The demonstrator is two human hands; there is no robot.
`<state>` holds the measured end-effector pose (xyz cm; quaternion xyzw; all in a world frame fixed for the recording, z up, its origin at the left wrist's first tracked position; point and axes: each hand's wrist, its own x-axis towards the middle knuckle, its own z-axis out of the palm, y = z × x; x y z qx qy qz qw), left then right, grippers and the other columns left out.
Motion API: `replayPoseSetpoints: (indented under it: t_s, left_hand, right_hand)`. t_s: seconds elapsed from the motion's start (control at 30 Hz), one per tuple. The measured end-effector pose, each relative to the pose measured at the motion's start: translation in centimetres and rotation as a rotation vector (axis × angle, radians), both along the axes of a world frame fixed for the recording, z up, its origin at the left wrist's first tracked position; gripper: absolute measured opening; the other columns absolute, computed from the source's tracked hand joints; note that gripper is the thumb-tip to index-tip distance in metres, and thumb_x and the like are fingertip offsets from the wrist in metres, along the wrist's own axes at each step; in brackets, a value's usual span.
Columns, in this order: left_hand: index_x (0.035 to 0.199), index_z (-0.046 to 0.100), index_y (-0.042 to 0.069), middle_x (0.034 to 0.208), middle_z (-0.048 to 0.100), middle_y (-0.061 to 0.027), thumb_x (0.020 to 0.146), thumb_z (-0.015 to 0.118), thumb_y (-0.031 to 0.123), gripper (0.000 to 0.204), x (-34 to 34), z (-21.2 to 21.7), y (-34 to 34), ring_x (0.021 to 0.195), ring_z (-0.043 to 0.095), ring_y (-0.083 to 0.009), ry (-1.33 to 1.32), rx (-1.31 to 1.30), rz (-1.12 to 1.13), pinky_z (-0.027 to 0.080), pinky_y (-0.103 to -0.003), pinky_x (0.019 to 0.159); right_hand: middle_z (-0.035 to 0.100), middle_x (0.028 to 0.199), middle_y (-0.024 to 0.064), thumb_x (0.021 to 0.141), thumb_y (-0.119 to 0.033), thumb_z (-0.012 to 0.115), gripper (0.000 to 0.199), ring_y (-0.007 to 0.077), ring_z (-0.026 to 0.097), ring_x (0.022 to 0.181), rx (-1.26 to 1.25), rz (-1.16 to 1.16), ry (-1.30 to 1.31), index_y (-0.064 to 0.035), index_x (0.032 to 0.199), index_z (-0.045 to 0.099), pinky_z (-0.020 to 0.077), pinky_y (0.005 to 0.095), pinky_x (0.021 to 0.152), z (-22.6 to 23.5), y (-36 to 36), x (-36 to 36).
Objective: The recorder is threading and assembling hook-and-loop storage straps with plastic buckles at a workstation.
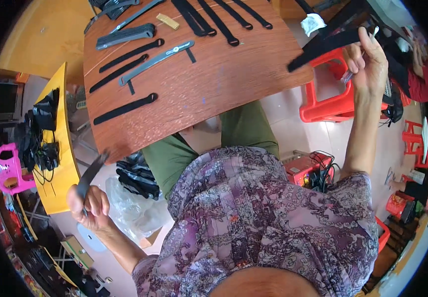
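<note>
My left hand [89, 208], beyond the table's near left corner, is closed on a dark strap [93, 171] that points up toward the corner, its tip blurred. Raised off the table's right side, my right hand [371, 64] pinches a wide black strap [325, 48], which slants down to the left. A small clear piece [346, 76] shows under its curled fingers; its kind is unclear. On the brown table [224, 74] lie several black cable straps with slotted round ends, one [125, 109] near the left edge. A grey printed strap [157, 63] rests across two short dark strips.
Bundled grey straps [126, 36] and a small tan block [167, 21] lie farther back. A red stool [323, 101] stands by the table's right edge. Below left is a clear plastic bag [132, 205] beside packed black items [137, 175]. Another person [424, 79] sits far right.
</note>
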<state>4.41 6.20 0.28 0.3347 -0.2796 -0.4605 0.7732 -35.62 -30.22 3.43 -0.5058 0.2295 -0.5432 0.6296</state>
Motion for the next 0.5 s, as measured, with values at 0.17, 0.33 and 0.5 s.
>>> replayPoseSetpoints:
  t_s: [0.17,0.33,0.5]
  left_hand:
    - [0.073,0.042,0.010,0.051,0.035,-0.0012,0.088,0.051,0.013,0.018,-1.5,0.5,-1.6,0.039,0.034,-0.0121,-0.004,-0.046,0.023,0.034,-0.027,0.033]
    - [0.073,0.043,0.009,0.052,0.038,-0.0035,0.088,0.052,0.014,0.018,-2.0,0.6,-1.8,0.040,0.039,-0.0145,-0.058,-0.054,0.042,0.036,-0.029,0.033]
    - [0.071,0.042,0.009,0.053,0.039,-0.0034,0.087,0.054,0.013,0.020,-2.7,0.6,-2.6,0.042,0.041,-0.0143,-0.047,-0.100,-0.007,0.037,-0.030,0.034]
  right_hand:
    - [0.040,0.049,-0.0005,0.087,-0.017,0.057,0.017,0.0041,0.030,0.038,0.005,0.195,0.093,-0.0043,0.077,0.052,0.0230,0.0189,0.034,0.2,2.5,5.3]
    - [0.045,0.049,0.0007,0.087,-0.022,0.057,0.023,0.0047,0.033,0.037,0.074,0.240,0.173,-0.0071,0.071,0.051,0.0240,0.0191,0.034,0.2,4.3,9.0]
    - [0.055,0.053,0.0017,0.081,-0.025,0.065,0.024,0.0036,0.039,0.039,0.221,0.206,0.452,-0.0087,0.065,0.057,0.0265,0.0192,0.033,-5.8,2.9,10.5]
